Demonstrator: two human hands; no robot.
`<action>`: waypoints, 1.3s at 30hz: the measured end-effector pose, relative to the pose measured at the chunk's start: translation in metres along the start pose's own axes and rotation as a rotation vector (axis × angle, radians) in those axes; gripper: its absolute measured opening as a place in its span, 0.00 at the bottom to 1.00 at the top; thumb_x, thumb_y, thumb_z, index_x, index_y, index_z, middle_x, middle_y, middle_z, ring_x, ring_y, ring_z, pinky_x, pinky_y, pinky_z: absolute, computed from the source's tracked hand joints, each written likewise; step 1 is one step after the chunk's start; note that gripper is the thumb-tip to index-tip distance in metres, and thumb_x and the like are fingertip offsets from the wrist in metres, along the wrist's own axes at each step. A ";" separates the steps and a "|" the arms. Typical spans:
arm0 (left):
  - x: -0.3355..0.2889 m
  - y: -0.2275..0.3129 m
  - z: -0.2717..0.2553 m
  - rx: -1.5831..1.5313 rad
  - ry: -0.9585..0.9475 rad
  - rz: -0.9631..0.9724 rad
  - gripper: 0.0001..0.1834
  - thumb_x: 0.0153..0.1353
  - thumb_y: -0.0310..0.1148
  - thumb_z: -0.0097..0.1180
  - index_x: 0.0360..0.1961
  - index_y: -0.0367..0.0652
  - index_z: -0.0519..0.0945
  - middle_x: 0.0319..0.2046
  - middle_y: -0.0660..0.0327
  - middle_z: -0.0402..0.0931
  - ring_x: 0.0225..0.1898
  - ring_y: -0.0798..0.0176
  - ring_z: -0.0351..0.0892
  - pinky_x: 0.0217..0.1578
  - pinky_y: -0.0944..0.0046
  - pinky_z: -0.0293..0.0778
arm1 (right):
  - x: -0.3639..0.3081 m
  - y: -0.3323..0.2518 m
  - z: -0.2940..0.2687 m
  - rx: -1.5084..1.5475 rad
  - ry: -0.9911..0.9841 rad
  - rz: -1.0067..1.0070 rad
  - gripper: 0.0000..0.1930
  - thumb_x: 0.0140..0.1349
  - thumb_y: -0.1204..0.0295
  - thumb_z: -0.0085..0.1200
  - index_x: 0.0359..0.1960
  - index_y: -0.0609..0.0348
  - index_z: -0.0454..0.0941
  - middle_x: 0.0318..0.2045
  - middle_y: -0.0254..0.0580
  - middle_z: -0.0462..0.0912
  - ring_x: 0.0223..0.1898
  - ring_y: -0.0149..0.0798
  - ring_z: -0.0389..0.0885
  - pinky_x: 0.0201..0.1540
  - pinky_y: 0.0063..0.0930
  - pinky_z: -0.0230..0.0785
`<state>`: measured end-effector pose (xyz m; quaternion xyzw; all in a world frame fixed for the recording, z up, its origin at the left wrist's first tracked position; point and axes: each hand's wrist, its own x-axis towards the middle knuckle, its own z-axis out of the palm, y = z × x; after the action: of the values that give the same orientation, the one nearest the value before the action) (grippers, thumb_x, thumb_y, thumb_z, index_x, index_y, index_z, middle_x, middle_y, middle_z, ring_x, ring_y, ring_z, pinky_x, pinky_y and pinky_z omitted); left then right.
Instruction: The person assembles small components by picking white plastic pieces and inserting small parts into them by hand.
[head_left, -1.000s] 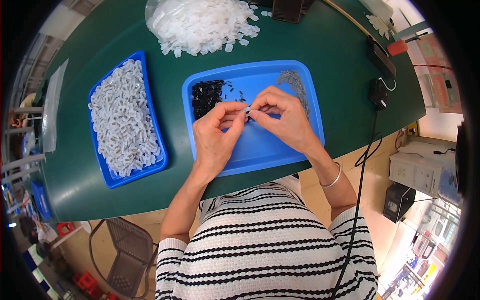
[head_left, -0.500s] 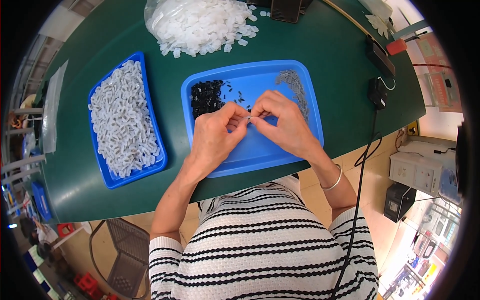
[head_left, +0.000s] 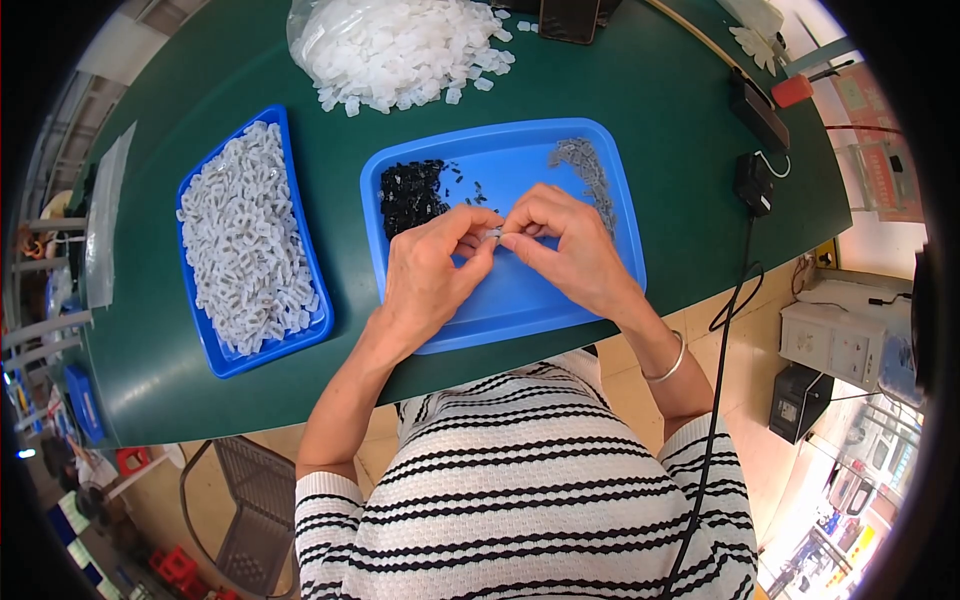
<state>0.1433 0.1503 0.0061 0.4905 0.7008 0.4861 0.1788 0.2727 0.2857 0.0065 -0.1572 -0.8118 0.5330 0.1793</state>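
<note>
Both my hands meet above a light-blue tray (head_left: 500,318), fingertips nearly touching. Between thumb and fingers, my left hand (head_left: 432,268) pinches a small whitish plastic piece (head_left: 493,235). My right hand (head_left: 568,245) is closed at the piece's other side, its thumb and forefinger pressed together; whether it grips the same piece or a tinier part is hidden by the fingers. In the tray lie a heap of small black parts (head_left: 410,198) at the left, a few scattered toward the middle, and a strip of small grey parts (head_left: 590,175) at the right.
A darker blue tray (head_left: 328,322) full of whitish plastic pieces (head_left: 245,235) stands to the left. Beyond, a clear bag (head_left: 312,40) spills white translucent pieces (head_left: 410,55). A dark phone-like slab (head_left: 570,20) lies at the far edge. A black cable (head_left: 735,300) with an adapter (head_left: 753,185) hangs at right.
My hands stay together over the tray, with only a slight shift of the fingers. The whitish piece between them shows a little more now.
</note>
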 end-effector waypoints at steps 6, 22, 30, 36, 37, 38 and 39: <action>-0.001 -0.006 0.002 -0.091 -0.045 -0.073 0.08 0.55 0.21 0.60 0.37 0.35 0.81 0.28 0.55 0.83 0.30 0.64 0.85 0.32 0.68 0.81 | -0.005 0.000 0.001 0.035 0.022 0.008 0.04 0.55 0.79 0.59 0.31 0.64 0.78 0.28 0.40 0.75 0.30 0.37 0.77 0.35 0.28 0.71; -0.004 -0.012 -0.003 -0.554 -0.094 -0.363 0.05 0.58 0.18 0.56 0.36 0.35 0.79 0.30 0.60 0.82 0.31 0.72 0.81 0.34 0.74 0.77 | -0.006 0.000 0.008 0.536 -0.058 0.210 0.01 0.60 0.80 0.57 0.32 0.65 0.79 0.34 0.36 0.76 0.37 0.28 0.75 0.40 0.22 0.72; -0.007 -0.010 -0.005 -0.454 -0.048 -0.365 0.09 0.60 0.21 0.56 0.41 0.37 0.83 0.30 0.63 0.81 0.32 0.73 0.80 0.35 0.74 0.77 | 0.000 0.000 -0.018 0.088 0.000 0.029 0.03 0.59 0.82 0.57 0.34 0.66 0.80 0.36 0.37 0.78 0.37 0.29 0.77 0.42 0.21 0.73; -0.009 -0.011 -0.005 -0.535 -0.055 -0.369 0.11 0.62 0.23 0.56 0.45 0.38 0.84 0.35 0.60 0.80 0.34 0.71 0.81 0.36 0.72 0.78 | 0.003 -0.010 -0.017 0.106 -0.181 0.004 0.03 0.60 0.82 0.55 0.35 0.67 0.79 0.36 0.37 0.78 0.37 0.29 0.77 0.43 0.21 0.74; -0.009 -0.010 -0.005 -0.566 -0.059 -0.357 0.11 0.62 0.23 0.56 0.46 0.37 0.83 0.36 0.59 0.79 0.35 0.71 0.81 0.36 0.72 0.78 | 0.003 -0.010 -0.016 0.078 -0.193 -0.005 0.03 0.60 0.82 0.55 0.35 0.66 0.78 0.36 0.37 0.78 0.37 0.29 0.77 0.43 0.22 0.74; -0.009 -0.008 -0.005 -0.567 -0.057 -0.359 0.11 0.62 0.23 0.56 0.46 0.37 0.83 0.36 0.59 0.79 0.35 0.71 0.81 0.36 0.72 0.78 | 0.003 -0.009 -0.015 0.079 -0.196 -0.004 0.03 0.60 0.82 0.55 0.35 0.66 0.78 0.36 0.37 0.78 0.37 0.29 0.77 0.43 0.22 0.74; -0.008 -0.005 -0.006 -0.568 -0.061 -0.389 0.11 0.62 0.22 0.56 0.46 0.35 0.82 0.36 0.59 0.79 0.36 0.71 0.81 0.37 0.72 0.78 | 0.002 -0.009 -0.014 0.074 -0.170 0.008 0.03 0.60 0.82 0.56 0.35 0.66 0.77 0.36 0.37 0.78 0.37 0.29 0.77 0.43 0.22 0.75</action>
<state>0.1399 0.1399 0.0026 0.2927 0.6121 0.6039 0.4182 0.2767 0.2946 0.0204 -0.1077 -0.8033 0.5747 0.1132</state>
